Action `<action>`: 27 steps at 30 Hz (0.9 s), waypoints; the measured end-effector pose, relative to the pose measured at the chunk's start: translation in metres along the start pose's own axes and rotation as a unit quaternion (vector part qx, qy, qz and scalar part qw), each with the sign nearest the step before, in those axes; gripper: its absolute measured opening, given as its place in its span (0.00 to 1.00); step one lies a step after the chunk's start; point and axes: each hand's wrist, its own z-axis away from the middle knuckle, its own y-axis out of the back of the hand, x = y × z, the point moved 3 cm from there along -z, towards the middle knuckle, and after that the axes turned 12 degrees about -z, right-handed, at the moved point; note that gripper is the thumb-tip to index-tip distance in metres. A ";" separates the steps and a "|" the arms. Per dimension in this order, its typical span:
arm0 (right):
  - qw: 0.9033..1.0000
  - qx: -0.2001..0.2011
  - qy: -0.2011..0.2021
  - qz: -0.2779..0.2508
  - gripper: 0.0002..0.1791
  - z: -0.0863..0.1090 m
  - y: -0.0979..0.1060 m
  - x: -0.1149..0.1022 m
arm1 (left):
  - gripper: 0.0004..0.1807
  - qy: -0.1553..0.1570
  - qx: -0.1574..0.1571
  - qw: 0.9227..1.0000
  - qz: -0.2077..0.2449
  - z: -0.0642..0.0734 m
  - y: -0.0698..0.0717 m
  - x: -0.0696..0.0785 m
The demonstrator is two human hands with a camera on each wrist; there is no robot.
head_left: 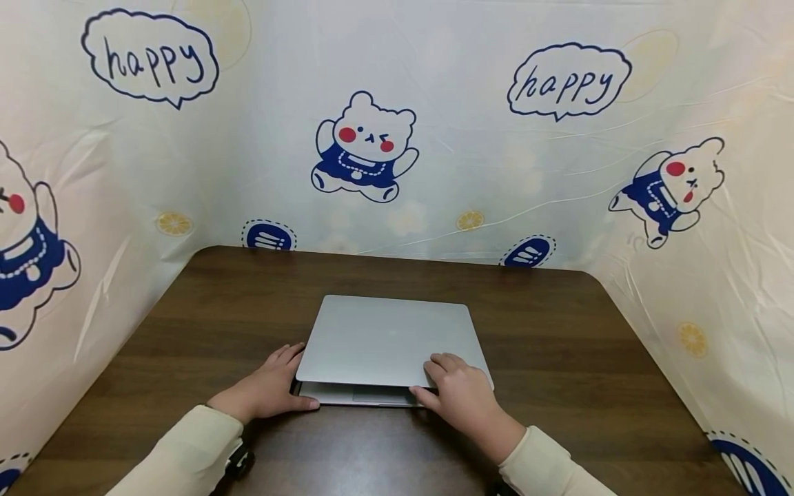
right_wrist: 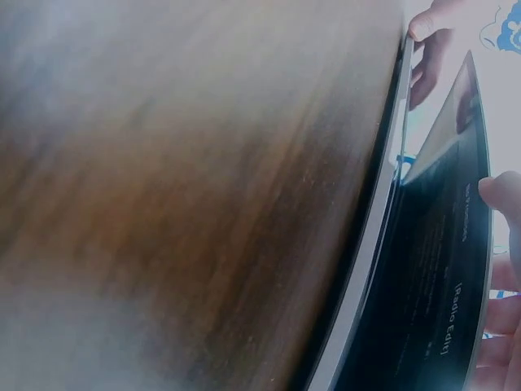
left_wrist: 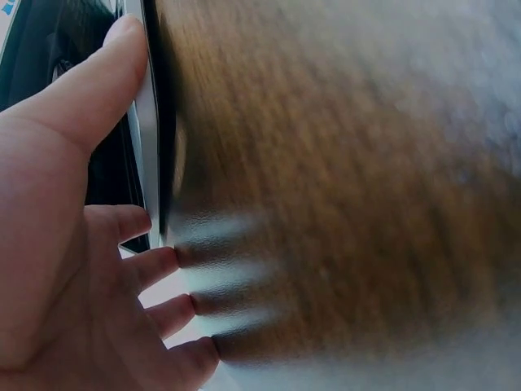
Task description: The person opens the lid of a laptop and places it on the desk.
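A silver laptop (head_left: pixel 384 337) lies on the table, its lid tilted low over the base (head_left: pixel 335 395) with a narrow gap along the front. My left hand (head_left: pixel 267 391) rests at the front left corner. In the left wrist view, its thumb (left_wrist: pixel 106 85) presses on the base's edge, while the spread fingers (left_wrist: pixel 171 314) touch the laptop's side and the tabletop. My right hand (head_left: pixel 462 396) holds the lid near its front right, fingers on top and thumb at the edge. The lit screen (right_wrist: pixel 431 269) shows small text in the right wrist view.
The dark brown wooden table (head_left: pixel 558 344) extends around the laptop. A pale curtain (head_left: pixel 459 151) printed with bears and "happy" bubbles hangs behind it and along both sides. A dark band (head_left: pixel 240 460) sits on the left wrist.
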 end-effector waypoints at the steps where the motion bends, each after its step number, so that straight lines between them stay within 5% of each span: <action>1: 1.000 0.002 0.000 0.000 0.24 0.000 0.000 0.000 | 0.56 0.000 0.000 1.000 0.001 0.000 0.000 0.000; 16: 0.995 0.079 0.058 0.021 0.21 -0.004 0.004 0.005 | 0.56 -0.008 0.009 1.000 0.005 0.000 0.001 0.000; 27: 0.993 0.092 0.066 0.022 0.20 -0.007 0.007 0.005 | 0.55 -0.008 0.013 1.000 -0.001 0.002 0.002 0.002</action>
